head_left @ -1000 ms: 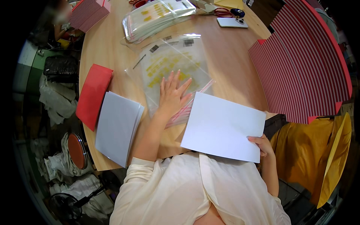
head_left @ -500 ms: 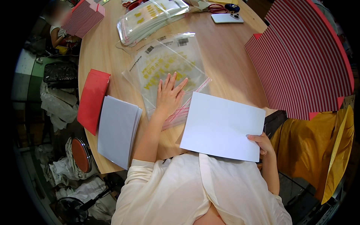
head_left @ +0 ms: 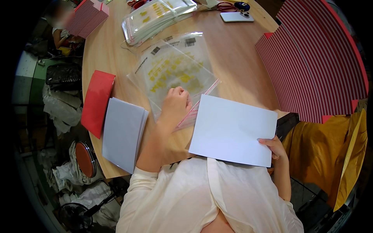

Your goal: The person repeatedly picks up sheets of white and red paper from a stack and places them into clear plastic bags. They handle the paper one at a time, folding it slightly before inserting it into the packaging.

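My right hand [head_left: 274,148] grips a white sheet or thin white stack [head_left: 234,130] by its right edge, thumb on top and fingers beneath. The white piece lies level at the table's near edge, in front of my body. Over the lower part of some clear plastic bags [head_left: 176,68] is my left hand [head_left: 177,103], its fingers curled inward. Whatever those fingers may pinch is hidden under the hand. The bags overlap at slightly different angles and bear yellow print, with pink-red strips along their lower edge.
To the left are a white paper stack [head_left: 122,134] and red folders [head_left: 97,103]. A bundle of clear bags [head_left: 159,19] lies at the back, near a phone [head_left: 237,17] and red-handled scissors [head_left: 226,7]. A tall pink-striped stack [head_left: 314,58] stands right. Another person [head_left: 62,37] sits far left.
My left hand, spread flat on the bags before, has curled its fingers and drawn back slightly toward me. My right hand keeps its grip on the white piece.
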A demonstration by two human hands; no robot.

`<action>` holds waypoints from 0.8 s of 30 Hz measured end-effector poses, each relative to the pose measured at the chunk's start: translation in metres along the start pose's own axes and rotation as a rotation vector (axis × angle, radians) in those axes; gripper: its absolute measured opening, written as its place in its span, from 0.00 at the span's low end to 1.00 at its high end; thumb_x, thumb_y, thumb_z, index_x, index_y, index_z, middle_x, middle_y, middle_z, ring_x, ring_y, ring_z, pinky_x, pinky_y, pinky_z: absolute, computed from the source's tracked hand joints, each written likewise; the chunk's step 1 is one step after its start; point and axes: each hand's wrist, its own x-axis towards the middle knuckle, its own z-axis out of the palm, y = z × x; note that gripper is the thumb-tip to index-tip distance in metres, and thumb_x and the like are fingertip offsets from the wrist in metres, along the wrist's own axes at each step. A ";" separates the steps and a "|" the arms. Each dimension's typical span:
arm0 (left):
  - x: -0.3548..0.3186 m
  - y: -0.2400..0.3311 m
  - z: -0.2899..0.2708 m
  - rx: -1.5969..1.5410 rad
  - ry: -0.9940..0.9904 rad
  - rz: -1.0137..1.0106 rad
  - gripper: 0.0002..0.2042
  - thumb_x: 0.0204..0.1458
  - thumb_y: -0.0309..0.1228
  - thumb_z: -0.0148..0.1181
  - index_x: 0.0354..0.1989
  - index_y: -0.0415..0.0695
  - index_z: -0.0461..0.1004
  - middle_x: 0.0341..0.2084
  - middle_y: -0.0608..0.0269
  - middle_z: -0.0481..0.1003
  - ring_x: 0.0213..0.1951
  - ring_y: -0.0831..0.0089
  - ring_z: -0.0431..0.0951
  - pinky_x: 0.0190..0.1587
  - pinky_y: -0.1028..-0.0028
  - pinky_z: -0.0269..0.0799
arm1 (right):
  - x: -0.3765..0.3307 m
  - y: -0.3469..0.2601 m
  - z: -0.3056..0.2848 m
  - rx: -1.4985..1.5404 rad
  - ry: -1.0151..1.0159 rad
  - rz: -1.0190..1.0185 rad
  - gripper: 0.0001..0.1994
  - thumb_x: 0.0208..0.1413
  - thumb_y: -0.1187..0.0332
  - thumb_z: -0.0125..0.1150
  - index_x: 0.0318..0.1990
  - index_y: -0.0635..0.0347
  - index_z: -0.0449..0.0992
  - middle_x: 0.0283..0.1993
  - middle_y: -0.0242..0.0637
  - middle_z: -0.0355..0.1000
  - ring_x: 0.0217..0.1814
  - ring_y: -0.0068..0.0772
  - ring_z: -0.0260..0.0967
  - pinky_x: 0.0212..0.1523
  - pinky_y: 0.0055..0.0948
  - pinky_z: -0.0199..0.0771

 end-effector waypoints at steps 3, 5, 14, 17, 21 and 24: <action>0.008 0.007 0.005 0.137 -0.071 -0.065 0.12 0.41 0.25 0.62 0.36 0.38 0.74 0.40 0.52 0.72 0.48 0.55 0.71 0.48 0.63 0.73 | 0.000 -0.002 -0.002 -0.024 0.003 0.015 0.25 0.45 0.73 0.71 0.53 0.65 0.73 0.46 0.39 0.76 0.44 0.28 0.74 0.43 0.27 0.76; 0.011 0.010 0.006 0.225 -0.118 -0.073 0.11 0.41 0.24 0.61 0.35 0.37 0.72 0.39 0.50 0.71 0.47 0.53 0.71 0.47 0.63 0.73 | -0.001 -0.003 -0.002 -0.033 0.002 0.011 0.25 0.45 0.73 0.71 0.53 0.66 0.73 0.46 0.39 0.76 0.44 0.28 0.74 0.42 0.27 0.76; 0.012 -0.006 0.009 0.024 0.038 0.069 0.09 0.46 0.28 0.62 0.33 0.39 0.72 0.36 0.51 0.71 0.43 0.54 0.71 0.44 0.61 0.71 | -0.003 -0.001 -0.001 -0.006 -0.011 0.005 0.25 0.43 0.72 0.73 0.51 0.66 0.74 0.45 0.39 0.76 0.43 0.28 0.74 0.42 0.27 0.76; 0.021 -0.001 0.008 -0.017 0.075 0.082 0.10 0.47 0.31 0.64 0.33 0.40 0.73 0.34 0.52 0.72 0.42 0.53 0.72 0.44 0.61 0.71 | -0.001 0.001 -0.002 0.002 -0.024 0.003 0.24 0.43 0.72 0.72 0.51 0.66 0.74 0.44 0.39 0.76 0.42 0.27 0.74 0.41 0.26 0.76; 0.040 0.013 0.014 -0.004 0.090 0.126 0.12 0.46 0.32 0.65 0.34 0.40 0.73 0.36 0.51 0.73 0.43 0.53 0.73 0.45 0.60 0.70 | -0.001 0.001 -0.005 0.020 -0.037 -0.001 0.22 0.43 0.73 0.72 0.49 0.66 0.76 0.43 0.38 0.76 0.41 0.26 0.74 0.39 0.25 0.76; 0.054 0.021 0.013 0.020 0.019 0.088 0.11 0.44 0.31 0.66 0.33 0.39 0.73 0.35 0.49 0.73 0.41 0.51 0.74 0.45 0.60 0.71 | 0.000 0.004 -0.009 0.010 -0.036 -0.008 0.21 0.44 0.73 0.71 0.48 0.66 0.76 0.42 0.37 0.77 0.40 0.25 0.74 0.38 0.24 0.76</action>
